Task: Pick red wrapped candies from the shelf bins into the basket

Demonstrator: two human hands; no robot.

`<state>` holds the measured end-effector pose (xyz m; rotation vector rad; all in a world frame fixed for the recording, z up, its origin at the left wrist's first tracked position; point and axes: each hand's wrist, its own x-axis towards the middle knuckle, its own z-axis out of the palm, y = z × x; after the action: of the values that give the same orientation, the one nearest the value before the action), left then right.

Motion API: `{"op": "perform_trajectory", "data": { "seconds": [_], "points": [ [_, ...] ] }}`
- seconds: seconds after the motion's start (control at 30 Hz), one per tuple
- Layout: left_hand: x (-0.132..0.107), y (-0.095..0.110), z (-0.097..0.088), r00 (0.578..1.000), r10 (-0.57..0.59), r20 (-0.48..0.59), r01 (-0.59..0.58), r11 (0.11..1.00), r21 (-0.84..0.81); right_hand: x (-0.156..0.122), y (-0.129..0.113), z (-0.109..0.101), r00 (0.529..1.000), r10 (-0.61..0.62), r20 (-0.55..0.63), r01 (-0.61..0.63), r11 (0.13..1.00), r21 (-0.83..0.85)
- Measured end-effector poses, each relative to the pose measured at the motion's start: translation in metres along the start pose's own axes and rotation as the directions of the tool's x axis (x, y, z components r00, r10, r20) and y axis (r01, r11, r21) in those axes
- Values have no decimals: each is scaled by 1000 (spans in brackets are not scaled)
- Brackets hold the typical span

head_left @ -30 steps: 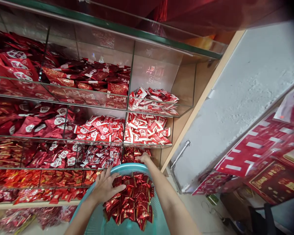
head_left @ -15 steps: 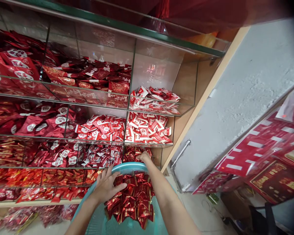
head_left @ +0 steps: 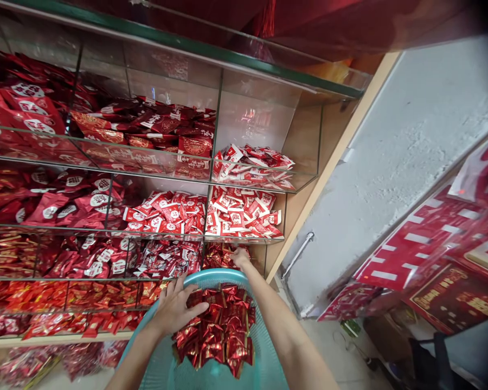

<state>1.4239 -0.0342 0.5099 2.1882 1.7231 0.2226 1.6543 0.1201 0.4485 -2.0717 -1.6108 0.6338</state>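
A teal plastic basket (head_left: 217, 275) stands against the shelves, holding a pile of shiny red-and-gold wrapped candies (head_left: 215, 330). My left hand (head_left: 179, 306) lies over the basket's left rim, open, fingers spread and thumb extended over the candies. Past the basket's far rim, my right hand (head_left: 241, 257) reaches into a low right compartment of dark red-and-gold candies (head_left: 217, 254). Its fingertips are down among those wrappers, so what they hold, if anything, is hidden.
Glass-fronted compartments of red packets (head_left: 244, 211) rise in rows ahead. A glass shelf edge (head_left: 228, 59) juts out above. To the right are a wooden side panel (head_left: 329, 162), a grey wall (head_left: 394, 146) and red printed packages (head_left: 410, 244). Bagged goods (head_left: 32, 363) lie below the shelves.
The view has shifted slightly. My right hand has moved very little and stays in the compartment; my left hand remains on the basket's rim.
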Motion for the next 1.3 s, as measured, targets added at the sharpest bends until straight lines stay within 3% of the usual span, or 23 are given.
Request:
{"op": "perform_trajectory", "data": {
  "seconds": [0.3, 0.37, 0.5, 0.6, 0.7, 0.83, 0.93, 1.07, 1.17, 1.3],
  "points": [
    [2, -1, 1, 1000, -1, -7, 1, 1000, -21, -40, -4, -53, 956, -280, -84, 285, 958, 47],
    [4, -4, 3, 1000, -4, -22, 3, 999, -47, -58, -7, -63, 892, -440, -104, 438, 898, -44],
    [6, -9, 9, 998, -20, -58, 14, 994, -108, -99, -22, -77, 674, -736, -71, 671, 649, -357],
    [7, -8, 9, 995, -27, -91, 15, 992, -129, -125, -38, -83, 545, -838, 9, 727, 468, -502],
    [7, -4, 5, 991, -35, -133, 14, 987, -161, -142, -53, -85, 482, -866, 134, 747, 325, -580],
    [9, -6, 3, 985, -17, -173, -20, 978, -209, -150, -67, -73, 490, -831, 263, 748, 245, -617],
    [11, -12, 7, 980, 0, -198, -50, 968, -245, -147, -71, -54, 508, -797, 327, 758, 235, -608],
    [13, -18, 12, 977, 6, -214, -62, 964, -258, -139, -67, -30, 497, -790, 359, 790, 241, -563],
    [12, -17, 11, 981, 8, -195, -57, 967, -247, -136, -62, -23, 517, -776, 363, 815, 314, -487],
    [10, -12, 6, 980, -1, -200, -46, 972, -231, -127, -58, -35, 580, -768, 272, 812, 514, -277]
  ]
}}
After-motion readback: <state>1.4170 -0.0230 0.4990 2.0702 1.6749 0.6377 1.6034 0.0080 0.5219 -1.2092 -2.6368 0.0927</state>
